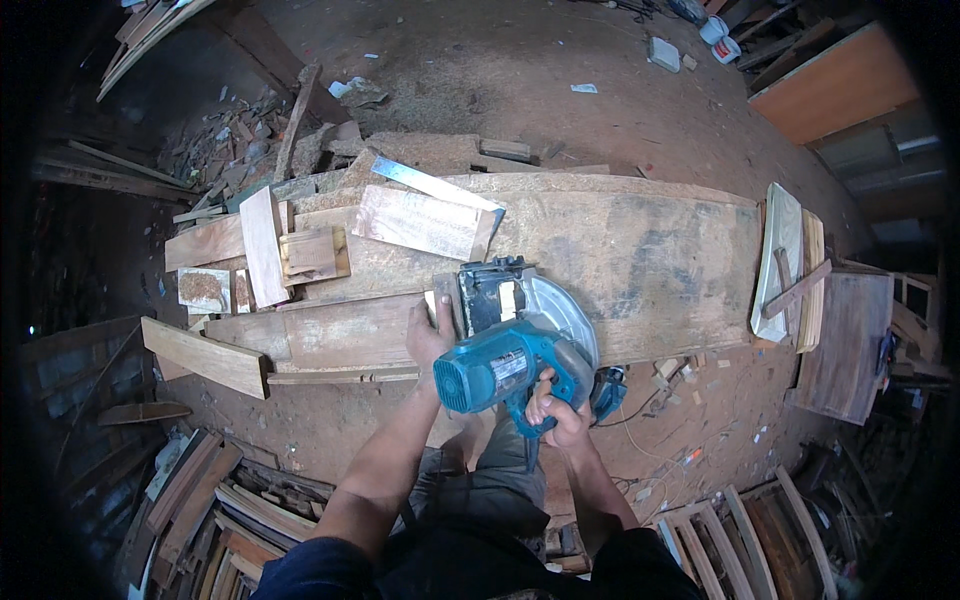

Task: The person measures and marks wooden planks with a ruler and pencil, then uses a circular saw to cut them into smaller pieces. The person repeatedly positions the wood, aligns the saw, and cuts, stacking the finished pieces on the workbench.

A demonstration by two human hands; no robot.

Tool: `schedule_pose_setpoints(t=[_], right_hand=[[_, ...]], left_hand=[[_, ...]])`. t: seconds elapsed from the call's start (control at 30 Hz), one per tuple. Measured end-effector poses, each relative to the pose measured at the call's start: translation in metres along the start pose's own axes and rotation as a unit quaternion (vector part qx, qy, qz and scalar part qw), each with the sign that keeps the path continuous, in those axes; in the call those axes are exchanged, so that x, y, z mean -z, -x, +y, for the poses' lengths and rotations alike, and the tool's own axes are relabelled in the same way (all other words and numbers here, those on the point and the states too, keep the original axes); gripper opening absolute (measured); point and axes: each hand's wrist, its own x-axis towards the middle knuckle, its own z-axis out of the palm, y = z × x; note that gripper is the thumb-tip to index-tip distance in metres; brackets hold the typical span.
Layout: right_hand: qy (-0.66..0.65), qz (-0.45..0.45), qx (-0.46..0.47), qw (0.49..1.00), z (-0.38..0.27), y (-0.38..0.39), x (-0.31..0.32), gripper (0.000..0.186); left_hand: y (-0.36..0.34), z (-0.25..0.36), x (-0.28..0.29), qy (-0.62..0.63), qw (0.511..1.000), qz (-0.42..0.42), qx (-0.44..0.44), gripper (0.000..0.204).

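Observation:
A teal circular saw [490,370] with a silver guard rests over the middle of the long plank workbench [660,270]. My right hand [555,415] is wrapped round its rear handle. My left hand [430,335] holds a short wood piece [444,300] against the left side of the saw's base plate; part of that piece is hidden. Behind these, a pale board [420,225] lies on the bench with a metal square [420,180] along its far edge. The blade is hidden from view.
Loose offcuts [260,240] cover the bench's left end, with a narrow board [200,355] at the near left. Several boards [785,270] are stacked at its right end. Stacked timber [750,545] lines both lower sides. A cord [640,470] runs across the dirt floor among scraps.

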Motion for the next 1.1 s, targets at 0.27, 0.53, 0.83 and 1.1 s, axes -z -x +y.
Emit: schedule_pose_setpoints(t=[0.27,0.53,0.83,1.1], right_hand=[[-0.020,-0.010,0.001,1.000,-0.005,-0.008,-0.005,0.039],[-0.021,-0.023,-0.001,1.000,-0.004,-0.014,0.000,0.036],[-0.027,-0.034,0.001,0.999,-0.008,-0.021,-0.005,0.040],[-0.028,-0.036,0.008,0.999,-0.015,-0.034,-0.014,0.038]], left_hand=[[-0.001,0.000,0.002,-0.009,1.000,-0.013,-0.009,0.051],[0.001,-0.002,-0.005,0.040,0.998,0.020,-0.050,0.049],[-0.005,-0.027,-0.019,0.050,0.998,0.025,-0.034,0.051],[0.003,0.006,0.001,0.017,0.999,0.016,-0.030,0.045]])
